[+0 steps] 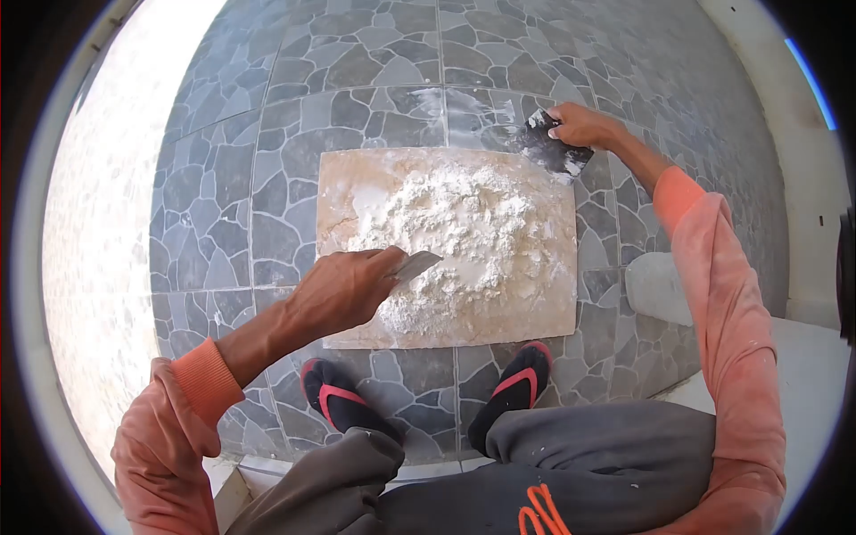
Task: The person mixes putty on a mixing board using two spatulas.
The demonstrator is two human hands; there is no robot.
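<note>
A heap of white powder (pixel 464 223) with clumps in it lies spread over a beige tile board (pixel 526 325) on the floor. My left hand (pixel 348 283) is closed around a putty knife (pixel 416 266), its metal blade over the near left part of the heap. At the board's far right corner, my right hand (pixel 581 127) grips a wide black scraper (pixel 555 147) smeared with white. The scraper overlaps that corner and the floor beyond it.
Grey stone-pattern floor tiles (pixel 214 205) surround the board, with white smears (pixel 473 111) behind it. My feet in flip-flops (pixel 343 397) stand close to its near edge. A pale rounded block (pixel 658 285) sits to the right.
</note>
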